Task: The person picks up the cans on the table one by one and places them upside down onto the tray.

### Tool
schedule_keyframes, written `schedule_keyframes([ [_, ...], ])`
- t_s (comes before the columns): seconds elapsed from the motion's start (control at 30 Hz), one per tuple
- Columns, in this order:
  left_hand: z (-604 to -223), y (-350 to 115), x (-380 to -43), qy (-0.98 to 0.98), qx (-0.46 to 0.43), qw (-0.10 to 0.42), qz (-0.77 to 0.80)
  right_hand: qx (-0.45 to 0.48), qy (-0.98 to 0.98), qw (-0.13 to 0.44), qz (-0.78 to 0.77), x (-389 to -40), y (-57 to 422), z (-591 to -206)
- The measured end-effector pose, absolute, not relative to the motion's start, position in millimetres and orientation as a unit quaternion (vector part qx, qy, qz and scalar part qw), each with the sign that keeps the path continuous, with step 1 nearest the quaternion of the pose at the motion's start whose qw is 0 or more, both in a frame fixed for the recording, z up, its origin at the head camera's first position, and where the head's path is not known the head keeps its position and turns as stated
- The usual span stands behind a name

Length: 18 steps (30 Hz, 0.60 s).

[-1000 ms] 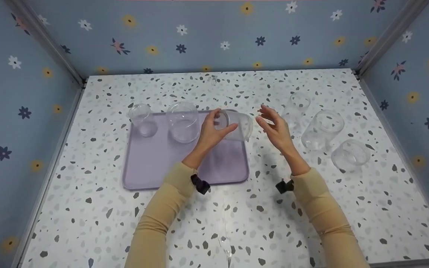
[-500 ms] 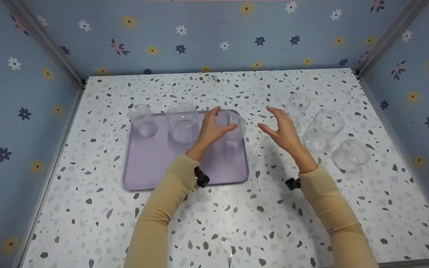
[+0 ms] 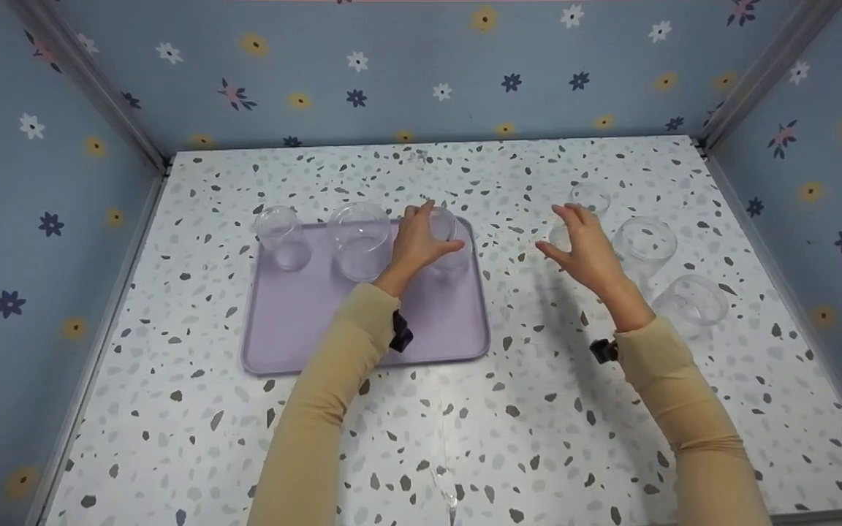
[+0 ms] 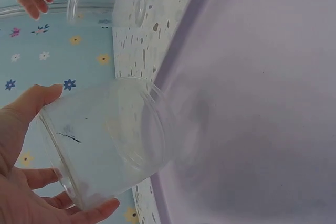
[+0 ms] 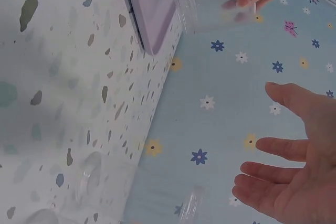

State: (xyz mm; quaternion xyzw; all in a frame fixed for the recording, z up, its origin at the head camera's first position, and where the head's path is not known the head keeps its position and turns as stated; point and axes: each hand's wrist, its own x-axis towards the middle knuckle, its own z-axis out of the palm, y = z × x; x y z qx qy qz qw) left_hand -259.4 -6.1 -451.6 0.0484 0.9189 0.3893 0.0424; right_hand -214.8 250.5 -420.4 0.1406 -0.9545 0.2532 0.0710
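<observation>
My left hand (image 3: pixel 415 245) grips a clear jar (image 4: pixel 105 135) by its rim, thumb on one side and fingers on the other. The jar is at the back right corner of the lilac tray (image 3: pixel 319 321), its base close over the tray surface. On the tray's back part stand a narrow clear jar (image 3: pixel 281 234) and a wider clear jar (image 3: pixel 360 241). My right hand (image 3: pixel 589 252) holds nothing, thumb and fingers spread apart. It hovers near a slim clear jar (image 3: pixel 590 199), partly covering it in the head view.
Right of the tray, a wide tall clear jar (image 3: pixel 644 245) and a short clear jar (image 3: pixel 693 301) stand on the speckled table (image 3: pixel 538 438). Flower-patterned panels (image 3: pixel 421 66) enclose the table at the back and both sides.
The jar in my left hand has gone from tilted sideways to nearly upright over the tray. My right hand has moved right, away from that jar and towards the slim jar, its fingers spreading wider.
</observation>
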Motion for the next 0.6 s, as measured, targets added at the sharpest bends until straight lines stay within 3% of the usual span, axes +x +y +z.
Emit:
schedule_keyframes([
  [0.4, -451, 3, -274, 0.954, 0.056, 0.053, 0.288, 0.081, -0.976, 0.069, 0.189, -213, 279, -411],
  [0.6, -451, 6, -280, 0.963, 0.070, 0.066, 0.250, 0.037, -0.986, 0.018, 0.163, -210, 291, -403],
])
